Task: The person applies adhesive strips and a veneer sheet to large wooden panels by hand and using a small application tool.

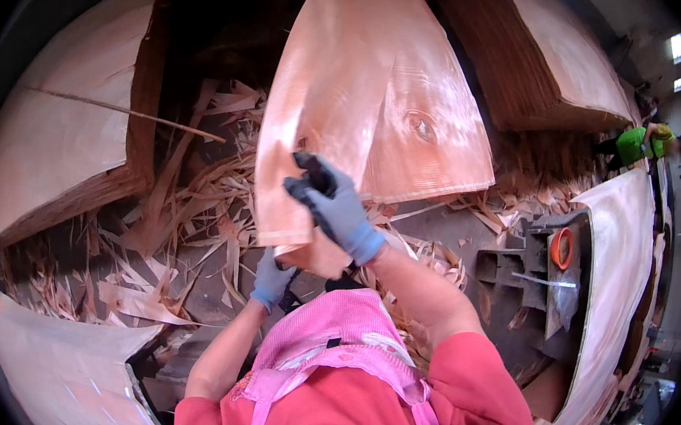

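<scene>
A large, thin wood veneer sheet (436, 160) hangs in front of me, curved and folded over lengthwise, with a dark knot on its right part. My left hand (271, 280), in a grey glove, is closed on the sheet's lower edge; its fingers are partly hidden by the veneer. My right hand (333, 208), in a grey glove with black fingers, is over the sheet's lower left part. Its fingers are bent and apart, with nothing visible between them. Whether its fingertips touch the veneer I cannot tell.
Tall veneer stacks stand at left (64, 104) and upper right (569, 54). A thin stick (129, 112) juts from the left stack. Veneer scraps (211, 192) litter the floor. At right are an orange ring (561, 248), a long pale stack (618, 264) and a person in green (632, 145).
</scene>
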